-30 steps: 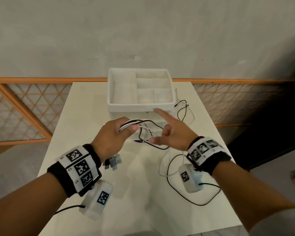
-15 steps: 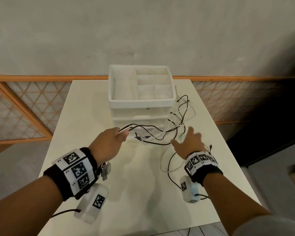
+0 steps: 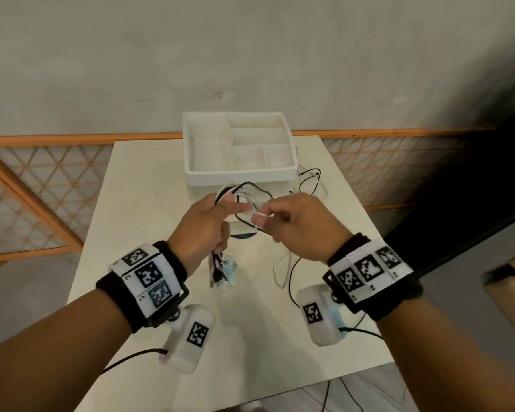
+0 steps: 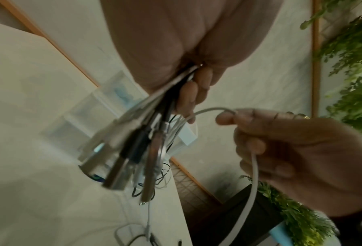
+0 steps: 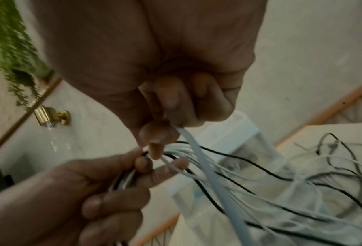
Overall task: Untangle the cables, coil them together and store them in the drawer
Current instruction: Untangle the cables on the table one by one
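My left hand (image 3: 208,224) grips a bundle of black and white cables (image 3: 244,188), raised above the white table (image 3: 149,203). Their plug ends (image 3: 222,270) hang below the fist, shown close in the left wrist view as blurred connectors (image 4: 125,159). My right hand (image 3: 292,221) pinches one white cable (image 5: 199,159) between thumb and fingers, right beside the left hand. Loose black and white loops (image 5: 302,183) trail from both hands toward the white drawer organiser (image 3: 241,176) behind. The drawers below its tray are hidden by my hands.
More cable slack (image 3: 309,181) lies on the table right of the organiser and another stretch (image 3: 283,272) under my right wrist. An orange lattice rail (image 3: 42,185) runs behind the table. A brown box (image 3: 512,281) sits at the right edge. Green plants (image 4: 352,66) hang nearby.
My right hand came up from the cables on the table and now pinches a white cable beside my left hand. The left hand rose with the bundle, plugs dangling lower.
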A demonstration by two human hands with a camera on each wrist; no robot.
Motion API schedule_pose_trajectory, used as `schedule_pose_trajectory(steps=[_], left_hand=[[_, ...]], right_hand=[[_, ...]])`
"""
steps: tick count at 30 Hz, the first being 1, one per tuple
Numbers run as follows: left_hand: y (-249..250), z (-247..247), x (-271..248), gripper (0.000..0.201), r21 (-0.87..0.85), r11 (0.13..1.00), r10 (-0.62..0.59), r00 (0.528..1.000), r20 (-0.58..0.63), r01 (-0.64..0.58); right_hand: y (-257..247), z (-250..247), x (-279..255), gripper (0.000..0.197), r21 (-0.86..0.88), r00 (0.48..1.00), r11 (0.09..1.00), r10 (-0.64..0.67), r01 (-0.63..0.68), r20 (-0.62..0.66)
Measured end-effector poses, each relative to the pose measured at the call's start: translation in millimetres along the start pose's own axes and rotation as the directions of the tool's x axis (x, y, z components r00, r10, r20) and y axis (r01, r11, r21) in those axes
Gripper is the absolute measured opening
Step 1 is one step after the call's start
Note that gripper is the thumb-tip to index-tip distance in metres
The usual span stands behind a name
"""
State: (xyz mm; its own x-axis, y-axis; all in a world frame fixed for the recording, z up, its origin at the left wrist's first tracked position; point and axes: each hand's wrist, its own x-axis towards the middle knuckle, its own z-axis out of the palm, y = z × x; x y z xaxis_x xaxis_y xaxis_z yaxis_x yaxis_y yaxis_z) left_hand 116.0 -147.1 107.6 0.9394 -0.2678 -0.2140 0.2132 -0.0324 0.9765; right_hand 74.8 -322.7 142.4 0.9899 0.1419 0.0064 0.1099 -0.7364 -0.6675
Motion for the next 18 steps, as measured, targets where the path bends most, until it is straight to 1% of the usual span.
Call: schedule_pose_trajectory(steps=[1, 2, 3, 5, 7, 8, 10, 11, 12, 13, 15, 17, 18], left_hand=[[1, 2, 0, 0.033, -0.002, 1.000, 0.005, 1.000, 0.011, -0.005], [0, 3, 0, 0.027, 0.009, 1.000, 0.005, 1.000, 0.017, -0.005], [-2, 3, 1, 0.025, 0.031, 1.000, 0.000, 1.000, 0.023, -0.001], [-11, -2, 3, 0.026, 0.057, 0.997, -0.047, 0.999, 0.011, 0.047], [-21, -12, 4, 0.025, 0.071, 0.993, -0.092, 0.994, -0.058, 0.096], [-27, -18, 4, 0.026, 0.101, 0.988, -0.107, 0.988, -0.115, 0.119], [-33, -31, 4, 0.026, 0.167, 0.973, -0.122, 0.968, -0.221, 0.161], [-33, -36, 3, 0.026, 0.161, 0.972, -0.128, 0.963, -0.237, 0.169], [-31, -38, 2, 0.026, 0.121, 0.980, -0.129, 0.967, -0.221, 0.158], [-26, -36, 0, 0.028, 0.070, 0.989, -0.117, 0.977, -0.176, 0.131], [-13, -25, -4, 0.030, 0.009, 0.998, -0.065, 0.997, -0.051, 0.065], [-2, -8, -8, 0.027, 0.012, 1.000, -0.021, 0.997, 0.072, 0.020], [0, 0, -9, 0.025, 0.033, 0.999, -0.010, 0.992, 0.129, 0.006]], right_hand=[[-7, -7, 0, 0.023, 0.012, 1.000, 1.000, -0.010, 0.010, -0.018], [-11, -14, 1, 0.021, 0.061, 0.998, 0.998, -0.004, 0.008, -0.055], [-15, -22, 2, 0.018, 0.156, 0.993, 0.988, 0.019, 0.000, -0.116], [-17, -36, 4, 0.015, 0.387, 0.960, 0.922, 0.103, 0.006, -0.261], [-19, -48, 3, 0.015, 0.532, 0.915, 0.846, 0.179, 0.045, -0.362], [-21, -53, 1, 0.015, 0.578, 0.896, 0.814, 0.206, 0.067, -0.394], [-23, -58, -2, 0.014, 0.653, 0.863, 0.751, 0.258, 0.103, -0.434], [-24, -58, -3, 0.013, 0.682, 0.852, 0.721, 0.280, 0.117, -0.442], [-25, -57, -3, 0.012, 0.704, 0.848, 0.699, 0.294, 0.125, -0.442], [-26, -53, -3, 0.009, 0.718, 0.851, 0.685, 0.298, 0.125, -0.432], [-32, -42, 1, 0.004, 0.737, 0.872, 0.666, 0.288, 0.114, -0.395], [-38, -34, 7, 0.009, 0.771, 0.887, 0.626, 0.283, 0.116, -0.363], [-40, -32, 11, 0.010, 0.793, 0.886, 0.595, 0.288, 0.132, -0.364]])
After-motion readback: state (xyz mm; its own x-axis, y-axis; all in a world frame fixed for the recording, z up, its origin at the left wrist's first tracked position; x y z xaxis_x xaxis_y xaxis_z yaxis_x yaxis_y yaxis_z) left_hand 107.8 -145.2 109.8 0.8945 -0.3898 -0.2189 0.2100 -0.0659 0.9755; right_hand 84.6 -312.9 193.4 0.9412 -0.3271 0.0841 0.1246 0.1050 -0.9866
